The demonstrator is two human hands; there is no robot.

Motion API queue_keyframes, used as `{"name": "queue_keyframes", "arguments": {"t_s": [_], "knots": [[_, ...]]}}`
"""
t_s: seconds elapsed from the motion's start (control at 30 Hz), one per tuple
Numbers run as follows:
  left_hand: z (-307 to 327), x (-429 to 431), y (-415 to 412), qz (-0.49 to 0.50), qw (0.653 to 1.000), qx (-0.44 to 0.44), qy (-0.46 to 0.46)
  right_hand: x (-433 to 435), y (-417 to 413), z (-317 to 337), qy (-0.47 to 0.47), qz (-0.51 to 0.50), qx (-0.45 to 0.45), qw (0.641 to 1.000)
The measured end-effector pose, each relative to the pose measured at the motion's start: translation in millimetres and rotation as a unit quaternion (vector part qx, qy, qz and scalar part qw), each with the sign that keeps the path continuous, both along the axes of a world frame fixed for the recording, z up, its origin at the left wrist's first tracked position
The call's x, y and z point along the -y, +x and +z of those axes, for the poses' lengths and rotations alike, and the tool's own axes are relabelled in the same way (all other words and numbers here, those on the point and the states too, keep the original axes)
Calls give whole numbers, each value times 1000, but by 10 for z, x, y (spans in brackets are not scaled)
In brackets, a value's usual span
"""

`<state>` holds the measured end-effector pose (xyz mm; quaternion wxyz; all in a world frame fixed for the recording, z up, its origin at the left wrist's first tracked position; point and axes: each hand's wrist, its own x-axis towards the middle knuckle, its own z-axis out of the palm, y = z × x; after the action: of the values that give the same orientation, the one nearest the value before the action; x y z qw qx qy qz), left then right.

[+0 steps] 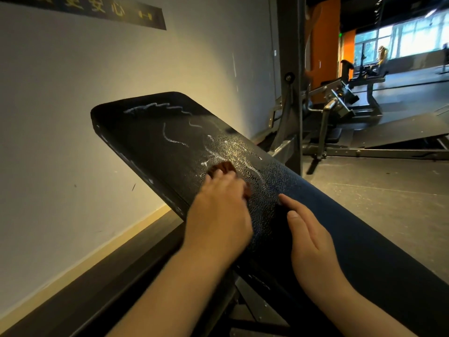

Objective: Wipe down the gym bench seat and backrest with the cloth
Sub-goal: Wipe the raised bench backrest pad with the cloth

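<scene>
A black padded bench backrest [150, 132] slopes up and away from me, streaked with white foam lines across its upper half. My left hand [218, 210] presses a brown cloth [224, 167] flat against the pad below the foam; the cloth shows only past the fingertips and at the hand's right edge. The left hand is blurred. My right hand [313, 242] lies flat on the pad's lower right part with straight fingers, holding nothing. The bench seat is not plainly visible.
A pale wall [73, 117] runs close along the left, with a dark skirting strip at the floor. A dark steel rack upright [291, 69] stands just behind the bench. More gym machines [345, 103] and open grey floor [388, 190] lie to the right.
</scene>
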<state>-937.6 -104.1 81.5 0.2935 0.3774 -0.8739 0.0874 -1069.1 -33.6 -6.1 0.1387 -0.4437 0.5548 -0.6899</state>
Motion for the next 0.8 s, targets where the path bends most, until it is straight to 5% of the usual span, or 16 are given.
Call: {"name": "queue_keyframes", "arguments": {"t_s": [0.13,0.37,0.6,0.8], "knots": [[-195,-310,17,-132,986,102,7,9,3,24,-5,13,13,1000],[-9,70,34,48,999,-3,-1,2,1,5,2,-1,-13,1000],[-319,-373,-86,-105,990,94,12,3,3,24,-17,23,13,1000],[82,119,175,27,1000,-8,1,17,-13,0,10,0,-24,1000]]}}
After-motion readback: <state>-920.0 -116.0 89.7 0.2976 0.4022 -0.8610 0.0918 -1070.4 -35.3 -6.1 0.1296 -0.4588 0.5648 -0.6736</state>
